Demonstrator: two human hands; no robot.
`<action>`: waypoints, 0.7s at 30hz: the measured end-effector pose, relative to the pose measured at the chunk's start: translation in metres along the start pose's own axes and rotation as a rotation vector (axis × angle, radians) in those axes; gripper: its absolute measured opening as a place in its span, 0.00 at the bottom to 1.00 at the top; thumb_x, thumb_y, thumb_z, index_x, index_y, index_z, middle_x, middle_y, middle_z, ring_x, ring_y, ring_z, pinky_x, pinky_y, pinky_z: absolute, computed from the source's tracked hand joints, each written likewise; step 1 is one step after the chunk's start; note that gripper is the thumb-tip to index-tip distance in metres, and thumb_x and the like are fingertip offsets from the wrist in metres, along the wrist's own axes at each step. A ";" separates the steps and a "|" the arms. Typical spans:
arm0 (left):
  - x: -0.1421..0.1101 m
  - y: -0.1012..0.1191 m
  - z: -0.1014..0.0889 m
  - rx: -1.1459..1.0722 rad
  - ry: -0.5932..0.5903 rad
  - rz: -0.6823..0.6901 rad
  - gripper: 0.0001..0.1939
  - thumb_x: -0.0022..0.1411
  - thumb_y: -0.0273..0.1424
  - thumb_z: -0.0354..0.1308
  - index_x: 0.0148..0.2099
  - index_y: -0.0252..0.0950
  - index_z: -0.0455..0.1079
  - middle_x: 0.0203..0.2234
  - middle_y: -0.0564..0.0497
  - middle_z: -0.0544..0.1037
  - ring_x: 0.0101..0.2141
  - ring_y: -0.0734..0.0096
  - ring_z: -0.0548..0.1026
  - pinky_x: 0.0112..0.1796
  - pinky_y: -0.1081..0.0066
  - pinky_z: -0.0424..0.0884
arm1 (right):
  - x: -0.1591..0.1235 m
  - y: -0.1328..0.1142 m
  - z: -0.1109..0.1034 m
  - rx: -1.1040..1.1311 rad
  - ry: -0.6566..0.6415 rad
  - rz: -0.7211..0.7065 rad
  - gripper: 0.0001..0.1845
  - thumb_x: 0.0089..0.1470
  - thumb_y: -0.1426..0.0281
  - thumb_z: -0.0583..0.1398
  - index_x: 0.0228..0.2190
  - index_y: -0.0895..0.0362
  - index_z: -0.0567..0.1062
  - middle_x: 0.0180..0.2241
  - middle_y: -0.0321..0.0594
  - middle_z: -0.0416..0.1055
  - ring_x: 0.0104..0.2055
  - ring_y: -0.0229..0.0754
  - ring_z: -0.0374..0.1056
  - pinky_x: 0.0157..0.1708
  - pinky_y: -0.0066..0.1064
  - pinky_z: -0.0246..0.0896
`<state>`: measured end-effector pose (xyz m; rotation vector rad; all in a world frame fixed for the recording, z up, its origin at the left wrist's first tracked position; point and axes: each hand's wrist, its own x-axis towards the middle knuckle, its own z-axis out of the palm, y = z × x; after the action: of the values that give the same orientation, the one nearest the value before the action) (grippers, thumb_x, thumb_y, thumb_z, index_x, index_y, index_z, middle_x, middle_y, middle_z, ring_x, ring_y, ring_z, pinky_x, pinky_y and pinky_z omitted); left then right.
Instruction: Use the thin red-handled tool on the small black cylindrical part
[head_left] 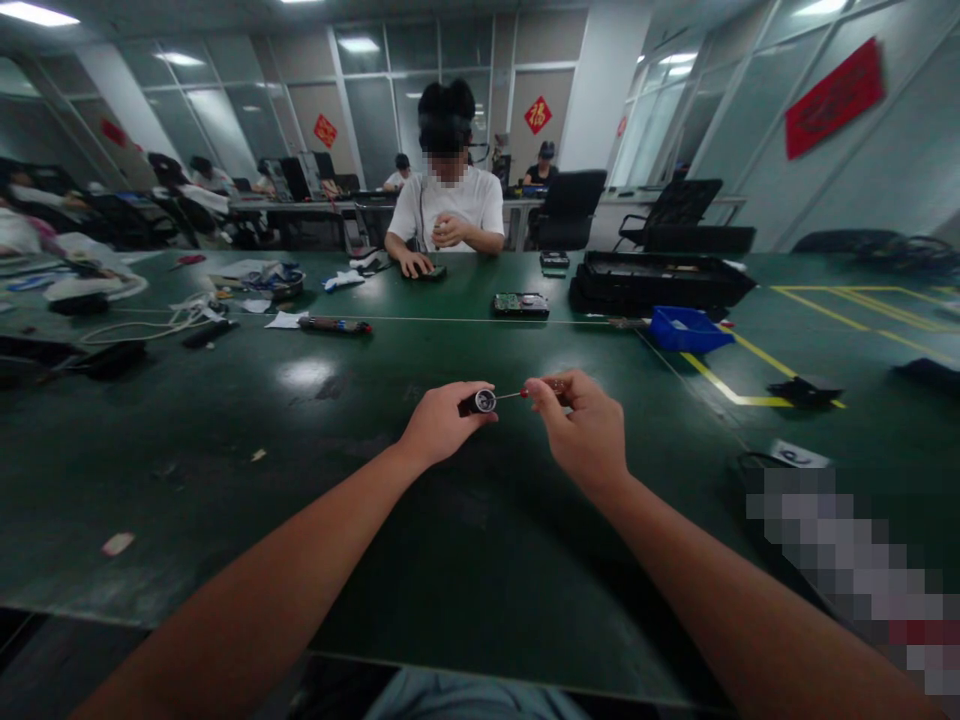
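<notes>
My left hand (pixel 442 422) is closed around a small black cylinder (pixel 485 401), which resembles a flashlight. Its silver-rimmed round end faces me, while most of the body is hidden in the fingers. In my right hand (pixel 585 425) is a thin screwdriver (pixel 511 395), pinched between thumb and fingers. A red part shows at the fingertips, and the rest of the handle is mostly covered. The metal shaft points left, with its tip at or very near the cylinder's rim; contact cannot be made out. Both hands are above the green table (pixel 450 560).
Across the table a person (pixel 450 215) works with a small dark item. A hard drive (pixel 520 304), a black tray (pixel 660 280) and a blue bin (pixel 690 330) lie beyond my hands. Left stand a pen-like tool (pixel 335 325) and cables (pixel 169 322). A black part (pixel 804 392) lies right.
</notes>
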<state>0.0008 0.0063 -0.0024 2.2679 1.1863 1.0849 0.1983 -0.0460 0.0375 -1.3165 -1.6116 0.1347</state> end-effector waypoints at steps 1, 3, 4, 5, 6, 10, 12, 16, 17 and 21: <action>0.000 0.000 0.000 -0.001 -0.003 0.001 0.21 0.57 0.35 0.68 0.53 0.41 0.75 0.47 0.49 0.81 0.46 0.61 0.78 0.49 0.60 0.73 | 0.000 0.000 0.000 -0.022 0.004 -0.003 0.16 0.59 0.55 0.61 0.27 0.53 0.72 0.23 0.35 0.74 0.24 0.40 0.69 0.28 0.32 0.59; -0.001 0.000 0.000 0.002 -0.015 0.006 0.21 0.58 0.35 0.68 0.53 0.41 0.75 0.46 0.49 0.81 0.44 0.61 0.78 0.47 0.61 0.73 | 0.000 0.002 0.000 -0.035 -0.014 -0.030 0.17 0.58 0.55 0.62 0.26 0.53 0.71 0.22 0.35 0.73 0.24 0.39 0.68 0.27 0.32 0.59; -0.001 0.000 0.000 0.006 -0.018 0.008 0.21 0.58 0.35 0.68 0.53 0.41 0.75 0.45 0.49 0.81 0.44 0.61 0.78 0.47 0.61 0.73 | 0.000 0.002 0.000 -0.022 -0.036 -0.056 0.14 0.60 0.57 0.60 0.28 0.53 0.72 0.24 0.36 0.74 0.25 0.40 0.69 0.28 0.33 0.60; -0.001 -0.001 0.000 0.010 -0.017 0.009 0.21 0.57 0.35 0.68 0.53 0.41 0.75 0.45 0.49 0.81 0.44 0.61 0.78 0.46 0.61 0.73 | -0.001 0.002 0.000 0.002 -0.062 -0.083 0.11 0.62 0.59 0.59 0.32 0.53 0.73 0.27 0.37 0.75 0.28 0.41 0.70 0.30 0.33 0.61; 0.000 -0.001 0.000 0.013 -0.015 0.010 0.21 0.57 0.35 0.68 0.53 0.41 0.75 0.45 0.49 0.81 0.44 0.62 0.78 0.47 0.62 0.73 | -0.001 0.003 0.001 0.029 -0.089 -0.108 0.09 0.63 0.62 0.57 0.36 0.53 0.73 0.30 0.38 0.76 0.31 0.42 0.72 0.32 0.34 0.63; 0.000 -0.003 0.001 0.027 -0.005 0.014 0.20 0.57 0.33 0.69 0.53 0.42 0.75 0.45 0.50 0.81 0.44 0.62 0.78 0.47 0.62 0.73 | -0.003 0.001 -0.001 0.072 -0.166 -0.150 0.10 0.65 0.65 0.53 0.39 0.53 0.73 0.32 0.39 0.76 0.33 0.43 0.72 0.35 0.35 0.62; 0.000 -0.003 0.002 0.031 -0.016 0.023 0.20 0.56 0.33 0.69 0.52 0.42 0.76 0.45 0.50 0.81 0.44 0.62 0.78 0.46 0.63 0.73 | -0.004 0.000 -0.002 0.099 -0.175 -0.134 0.11 0.65 0.64 0.53 0.36 0.53 0.74 0.31 0.38 0.75 0.32 0.42 0.71 0.34 0.35 0.62; 0.000 -0.002 0.002 0.033 -0.008 0.022 0.20 0.57 0.33 0.69 0.52 0.42 0.75 0.45 0.50 0.81 0.44 0.63 0.78 0.46 0.64 0.73 | -0.001 0.004 0.004 0.348 -0.106 0.066 0.11 0.63 0.62 0.57 0.39 0.54 0.74 0.33 0.40 0.76 0.35 0.43 0.73 0.37 0.37 0.67; 0.000 -0.002 0.001 0.034 -0.002 0.022 0.20 0.57 0.33 0.69 0.53 0.41 0.75 0.45 0.50 0.81 0.44 0.63 0.78 0.46 0.63 0.73 | 0.001 0.007 0.007 0.422 -0.083 0.135 0.11 0.62 0.61 0.57 0.39 0.55 0.74 0.33 0.40 0.76 0.35 0.43 0.73 0.38 0.37 0.68; 0.001 0.000 -0.001 0.037 -0.020 0.087 0.19 0.58 0.31 0.67 0.53 0.41 0.75 0.47 0.49 0.80 0.47 0.63 0.77 0.49 0.62 0.72 | 0.008 0.027 0.019 0.664 -0.002 0.354 0.14 0.60 0.57 0.58 0.35 0.55 0.74 0.31 0.39 0.74 0.31 0.40 0.72 0.37 0.38 0.71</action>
<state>0.0005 0.0075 -0.0017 2.3732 1.1174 1.0772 0.2031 -0.0199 0.0162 -1.0492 -1.1636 0.8137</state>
